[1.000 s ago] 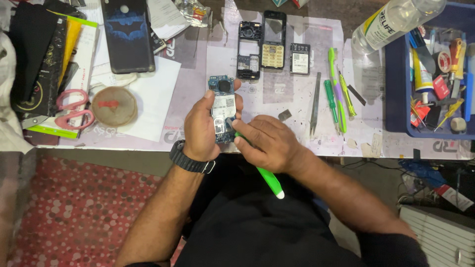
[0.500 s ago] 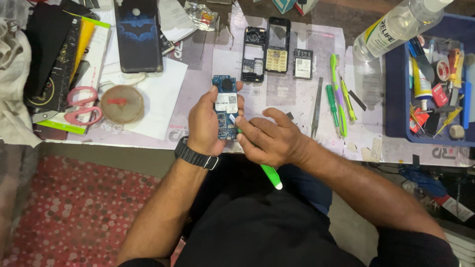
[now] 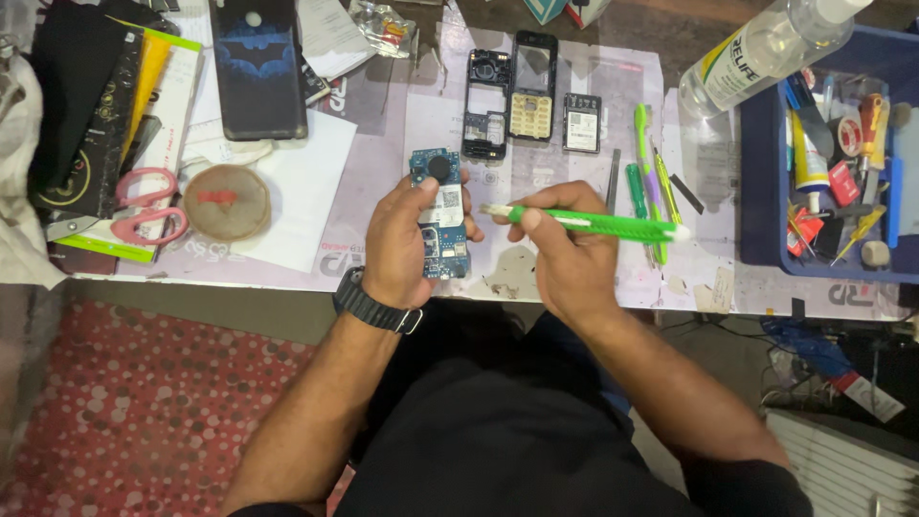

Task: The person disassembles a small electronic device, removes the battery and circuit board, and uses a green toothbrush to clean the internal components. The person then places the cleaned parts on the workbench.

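Observation:
My left hand [image 3: 402,244] grips a small blue phone circuit board [image 3: 440,215] upright above the near edge of the worktable. My right hand [image 3: 565,254] holds a green brush-like tool [image 3: 593,223] lying sideways, its white tip pointing left toward the board and stopping just short of it. A black watch sits on my left wrist [image 3: 373,304].
Behind the board lie a black phone frame [image 3: 486,105], a keypad housing [image 3: 531,86] and a small flat part [image 3: 581,123]. Green tools and tweezers [image 3: 643,182] rest to the right, beside a clear bottle [image 3: 766,48] and a blue tool tray [image 3: 756,191]. A dark smartphone [image 3: 257,67], pink scissors [image 3: 144,206] and a round pad [image 3: 227,201] are left.
My right hand has lifted the green tool off the board and turned it sideways, so its handle now points right instead of down toward me. The board stays in my left hand.

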